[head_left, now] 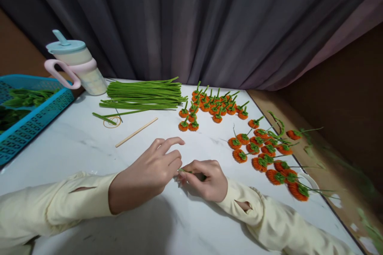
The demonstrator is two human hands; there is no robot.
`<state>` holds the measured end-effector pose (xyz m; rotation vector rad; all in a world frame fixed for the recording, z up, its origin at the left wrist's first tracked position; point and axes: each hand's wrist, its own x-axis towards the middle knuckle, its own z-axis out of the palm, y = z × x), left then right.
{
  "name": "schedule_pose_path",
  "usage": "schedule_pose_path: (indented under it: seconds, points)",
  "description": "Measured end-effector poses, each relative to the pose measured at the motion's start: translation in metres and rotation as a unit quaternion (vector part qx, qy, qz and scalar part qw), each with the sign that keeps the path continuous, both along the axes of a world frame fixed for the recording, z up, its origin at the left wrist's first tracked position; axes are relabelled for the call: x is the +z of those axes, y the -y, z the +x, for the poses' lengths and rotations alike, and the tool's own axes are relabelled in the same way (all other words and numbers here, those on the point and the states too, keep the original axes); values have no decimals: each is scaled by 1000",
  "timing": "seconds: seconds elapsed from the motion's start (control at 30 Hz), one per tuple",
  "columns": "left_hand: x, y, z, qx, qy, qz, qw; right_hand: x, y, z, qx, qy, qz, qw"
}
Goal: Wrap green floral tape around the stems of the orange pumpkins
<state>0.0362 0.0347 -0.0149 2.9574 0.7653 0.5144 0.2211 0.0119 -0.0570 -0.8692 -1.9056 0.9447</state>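
Note:
My left hand (146, 173) and my right hand (205, 179) meet low over the white table (74, 143), near its front middle. Both pinch a short green pipe cleaner piece (183, 171) between their fingertips; most of it is hidden inside my right hand's curled fingers. My left index finger sticks out forward. A bundle of long green pipe cleaners (143, 93) lies at the back. Several orange pipe-cleaner pumpkins with green stems (215, 105) sit behind my hands, and more orange pumpkins (269, 155) trail along the right edge.
A wooden stick (137, 132) and a rubber band (112, 122) lie left of centre. A lidded cup with a pink handle (76, 65) stands at the back left. A blue basket (26, 111) with green pieces sits at the left. Dark curtains hang behind.

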Motion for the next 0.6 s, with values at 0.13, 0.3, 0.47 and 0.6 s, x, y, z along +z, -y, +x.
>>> schedule_pose_path:
  seconds: [0.13, 0.3, 0.47, 0.6]
  points:
    - [-2, 1, 0, -18, -21, 91, 995, 1, -1, 0, 23, -1, -17, 1000]
    - [-2, 0, 1, -32, -36, 115, 992, -1, -1, -1, 3, 60, 98, 993]
    - [-4, -5, 2, -47, -27, 76, 996, -6, -3, 0, 14, 86, 203, 975]
    - [-2, -8, 2, -54, -16, -31, 998, -10, -4, 1, 31, 101, 277, 955]
